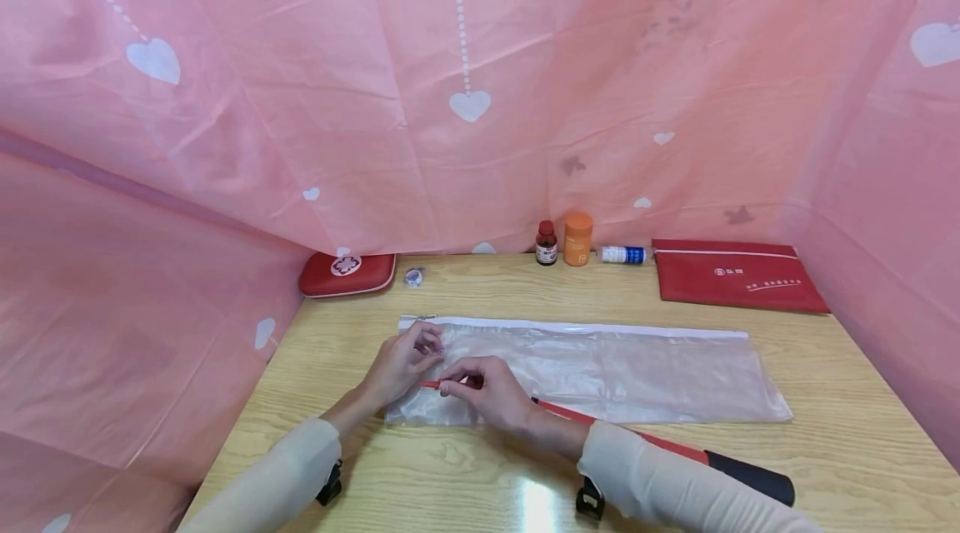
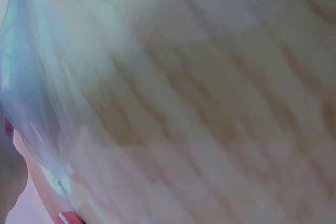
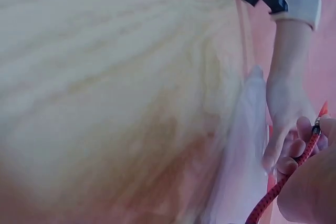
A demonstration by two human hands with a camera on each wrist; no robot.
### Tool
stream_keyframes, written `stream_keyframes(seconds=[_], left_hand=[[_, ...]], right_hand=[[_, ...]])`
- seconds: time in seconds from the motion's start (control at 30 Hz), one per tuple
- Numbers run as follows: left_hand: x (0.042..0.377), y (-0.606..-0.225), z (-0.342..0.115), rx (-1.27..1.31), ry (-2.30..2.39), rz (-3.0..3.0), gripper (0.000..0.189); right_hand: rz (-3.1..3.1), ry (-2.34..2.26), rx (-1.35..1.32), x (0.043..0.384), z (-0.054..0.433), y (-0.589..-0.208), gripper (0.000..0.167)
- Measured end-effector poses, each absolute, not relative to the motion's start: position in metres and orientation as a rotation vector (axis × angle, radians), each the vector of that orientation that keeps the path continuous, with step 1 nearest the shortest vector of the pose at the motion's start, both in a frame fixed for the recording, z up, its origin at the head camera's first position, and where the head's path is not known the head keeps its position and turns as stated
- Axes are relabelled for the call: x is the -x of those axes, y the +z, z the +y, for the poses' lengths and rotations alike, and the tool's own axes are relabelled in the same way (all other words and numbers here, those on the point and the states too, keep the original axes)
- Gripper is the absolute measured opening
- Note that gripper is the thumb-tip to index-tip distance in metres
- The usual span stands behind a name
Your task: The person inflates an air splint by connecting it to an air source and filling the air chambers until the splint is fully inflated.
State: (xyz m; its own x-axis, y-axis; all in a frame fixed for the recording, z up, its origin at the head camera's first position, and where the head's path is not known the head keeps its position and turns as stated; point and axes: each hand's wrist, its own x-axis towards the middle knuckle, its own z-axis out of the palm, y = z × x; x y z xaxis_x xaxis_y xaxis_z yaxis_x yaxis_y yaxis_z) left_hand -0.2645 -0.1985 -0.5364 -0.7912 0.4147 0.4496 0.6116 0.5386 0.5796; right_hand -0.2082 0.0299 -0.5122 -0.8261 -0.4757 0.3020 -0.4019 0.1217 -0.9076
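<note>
Between thumb and fingers, my right hand (image 1: 487,387) pinches a red braided cord (image 3: 273,192) with black flecks, a metal crimp and an orange-red tip. Its tip points left, toward my left hand (image 1: 401,366). The left fingers are loosely bent over the left end of a clear plastic zip bag (image 1: 600,366), thumb and forefinger slightly apart. This long bag lies flat beneath both hands, its white zip edge on the far side. Only the edge of a hand (image 2: 11,177) shows in the blurred left wrist view.
A long red rod with a black grip (image 1: 750,479) lies under the right forearm. Along the back stand a red case (image 1: 348,275), a small wrapped roll (image 1: 413,277), a dark bottle (image 1: 546,244), an orange jar (image 1: 577,240), a blue-white roll (image 1: 622,255) and a red pouch (image 1: 735,279).
</note>
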Motion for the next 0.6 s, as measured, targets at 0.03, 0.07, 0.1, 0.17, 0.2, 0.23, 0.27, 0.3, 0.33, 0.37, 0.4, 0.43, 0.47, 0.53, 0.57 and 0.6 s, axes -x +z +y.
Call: stream_keyframes(seconds=[0.03, 0.07, 0.1, 0.17, 0.2, 0.23, 0.27, 0.3, 0.33, 0.37, 0.4, 0.43, 0.47, 0.53, 0.57, 0.6], left_hand=[[0.264, -0.536, -0.199, 0.862, -1.090, -2.523, 0.039], [0.264, -0.535, -0.199, 0.863, -1.078, -2.527, 0.039], [0.263, -0.533, -0.199, 0.864, -1.074, -2.533, 0.039], [0.262, -0.531, -0.199, 0.867, -1.062, -2.546, 0.038], [0.262, -0.531, -0.199, 0.866, -1.061, -2.550, 0.038], [0.261, -0.530, -0.199, 0.867, -1.061, -2.553, 0.038], [0.261, -0.529, -0.199, 0.866, -1.061, -2.557, 0.038], [0.261, -0.528, -0.199, 0.865, -1.063, -2.561, 0.039], [0.260, -0.528, -0.199, 0.864, -1.063, -2.563, 0.039], [0.260, -0.527, -0.199, 0.866, -1.065, -2.561, 0.040], [0.260, -0.527, -0.199, 0.871, -1.064, -2.557, 0.040], [0.259, -0.527, -0.199, 0.875, -1.060, -2.555, 0.040], [0.259, -0.526, -0.199, 0.883, -1.052, -2.549, 0.041], [0.259, -0.526, -0.199, 0.903, -1.036, -2.533, 0.043], [0.259, -0.526, -0.199, 0.912, -1.029, -2.527, 0.043], [0.259, -0.525, -0.199, 0.918, -1.020, -2.524, 0.044]], right_hand=[[2.318, -1.850, 0.905, 0.210, 0.031, -0.512, 0.008], [2.338, -1.863, 0.907, 0.213, 0.032, -0.511, 0.008], [2.353, -1.877, 0.906, 0.215, 0.033, -0.511, 0.008], [2.385, -1.893, 0.900, 0.220, 0.035, -0.511, 0.008], [2.393, -1.898, 0.888, 0.222, 0.036, -0.511, 0.008], [2.400, -1.901, 0.877, 0.224, 0.037, -0.512, 0.008], [2.406, -1.901, 0.859, 0.226, 0.037, -0.512, 0.008], [2.407, -1.901, 0.840, 0.228, 0.038, -0.512, 0.009], [2.411, -1.897, 0.822, 0.230, 0.039, -0.512, 0.009], [2.415, -1.896, 0.808, 0.232, 0.039, -0.512, 0.009], [2.427, -1.891, 0.797, 0.233, 0.040, -0.512, 0.009], [2.441, -1.886, 0.791, 0.235, 0.040, -0.513, 0.010], [2.460, -1.880, 0.786, 0.236, 0.040, -0.513, 0.010], [2.497, -1.872, 0.780, 0.240, 0.040, -0.515, 0.010], [2.516, -1.868, 0.775, 0.241, 0.041, -0.515, 0.010], [2.534, -1.861, 0.773, 0.243, 0.041, -0.516, 0.010]])
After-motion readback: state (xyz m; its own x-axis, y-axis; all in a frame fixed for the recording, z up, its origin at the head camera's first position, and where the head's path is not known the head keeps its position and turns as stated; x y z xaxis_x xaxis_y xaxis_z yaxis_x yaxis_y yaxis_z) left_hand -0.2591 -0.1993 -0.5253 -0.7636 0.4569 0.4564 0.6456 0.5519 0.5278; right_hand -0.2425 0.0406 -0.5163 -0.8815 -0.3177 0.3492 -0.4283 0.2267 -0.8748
